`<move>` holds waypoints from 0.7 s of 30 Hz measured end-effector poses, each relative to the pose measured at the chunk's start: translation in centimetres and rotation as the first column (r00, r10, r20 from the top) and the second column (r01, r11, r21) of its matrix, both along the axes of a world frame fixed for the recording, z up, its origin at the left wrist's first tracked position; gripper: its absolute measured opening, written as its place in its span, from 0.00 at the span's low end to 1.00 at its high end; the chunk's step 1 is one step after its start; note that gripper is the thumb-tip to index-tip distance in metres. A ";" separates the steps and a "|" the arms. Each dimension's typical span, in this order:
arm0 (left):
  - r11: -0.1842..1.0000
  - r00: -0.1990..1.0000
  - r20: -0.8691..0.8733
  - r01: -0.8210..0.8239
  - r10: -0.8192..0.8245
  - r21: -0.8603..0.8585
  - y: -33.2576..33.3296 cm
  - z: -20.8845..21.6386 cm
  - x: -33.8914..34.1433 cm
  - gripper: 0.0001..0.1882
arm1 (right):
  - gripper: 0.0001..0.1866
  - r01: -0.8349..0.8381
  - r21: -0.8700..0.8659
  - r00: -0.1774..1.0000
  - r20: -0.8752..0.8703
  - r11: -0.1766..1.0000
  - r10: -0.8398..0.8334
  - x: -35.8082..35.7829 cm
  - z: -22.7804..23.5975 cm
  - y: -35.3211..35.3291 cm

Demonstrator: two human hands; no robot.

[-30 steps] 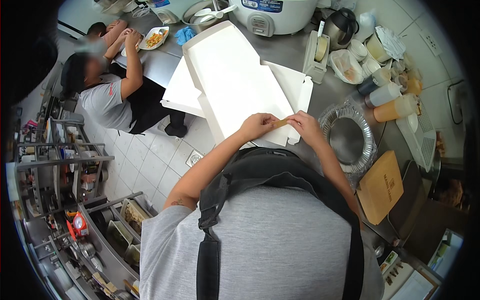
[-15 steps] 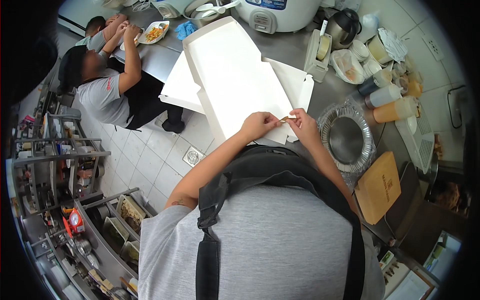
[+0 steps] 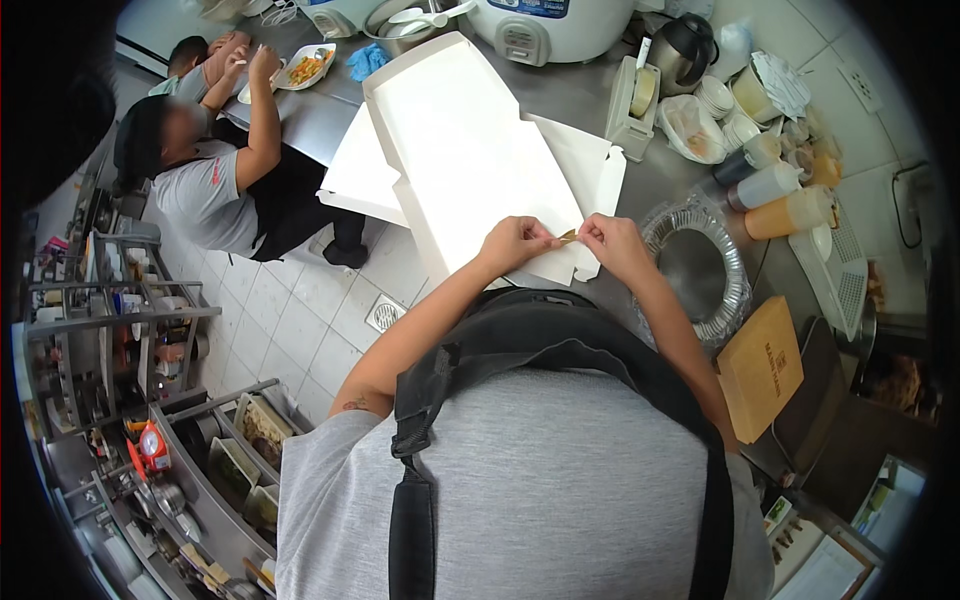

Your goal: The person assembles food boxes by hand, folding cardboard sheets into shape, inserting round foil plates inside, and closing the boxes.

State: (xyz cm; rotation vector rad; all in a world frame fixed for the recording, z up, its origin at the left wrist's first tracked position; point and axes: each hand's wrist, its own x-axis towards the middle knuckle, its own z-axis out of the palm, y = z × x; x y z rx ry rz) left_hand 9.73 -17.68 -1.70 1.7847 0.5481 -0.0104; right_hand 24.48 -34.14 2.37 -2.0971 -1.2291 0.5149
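Fingers (image 3: 591,233) of left hand (image 3: 512,246) and right hand (image 3: 619,247) pinch what seems a brown strip (image 3: 569,237).

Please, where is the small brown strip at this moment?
In the head view, right of centre, the small brown strip is pinched between the left hand and the right hand, over the white cardboard.

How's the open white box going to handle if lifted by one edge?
The open white box looks like thin card, so probably light for its size. Notches midway along its edges suggest a fold, where it may bend. It overlaps another white card piece, so it could slide when pushed.
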 end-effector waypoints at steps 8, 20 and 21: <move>0.999 1.000 -0.005 -0.008 0.008 -0.039 0.1 0.2 -0.1 0.11 | 0.07 -0.074 -0.092 0.990 0.109 0.993 0.084 -2.1 0.1 1.5; 0.869 0.969 0.192 -0.225 0.154 0.440 0.6 7.6 -6.7 0.09 | 0.12 0.086 -0.184 0.996 0.029 0.979 -0.082 -1.3 4.3 1.3; 0.828 0.946 0.240 -0.308 0.217 0.468 1.0 8.7 -8.2 0.09 | 0.12 0.082 -0.187 0.997 0.028 0.979 -0.078 -1.9 4.5 1.7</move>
